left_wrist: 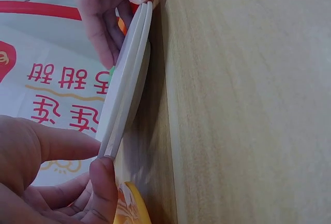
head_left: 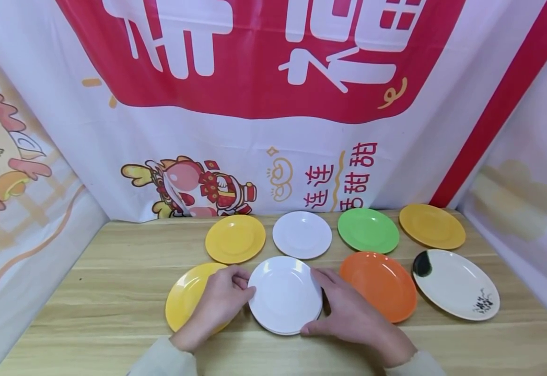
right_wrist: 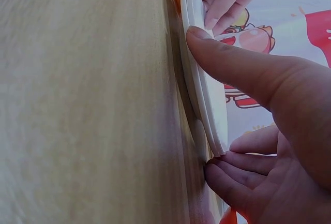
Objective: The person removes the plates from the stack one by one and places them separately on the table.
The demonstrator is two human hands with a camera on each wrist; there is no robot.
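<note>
Two stacked white plates (head_left: 284, 295) are between my hands at the front middle, their doubled rim (left_wrist: 126, 76) showing edge-on in the left wrist view. My left hand (head_left: 226, 293) pinches the left edge of the stack between thumb and fingers. On the opposite side my right hand (head_left: 348, 313) grips the rim, its thumb (right_wrist: 222, 58) at the near edge and its fingers farther round. The stack sits low over the wooden table (right_wrist: 88, 105). A yellow plate (head_left: 184, 292) lies partly hidden beneath my left hand and wrist.
Behind the stack lie a yellow plate (head_left: 235, 238), a white plate (head_left: 302, 235), a green plate (head_left: 368, 230) and a darker yellow plate (head_left: 432, 225). To the right are an orange plate (head_left: 381, 284) and a patterned oval plate (head_left: 456, 284). A printed cloth (head_left: 254, 156) hangs behind.
</note>
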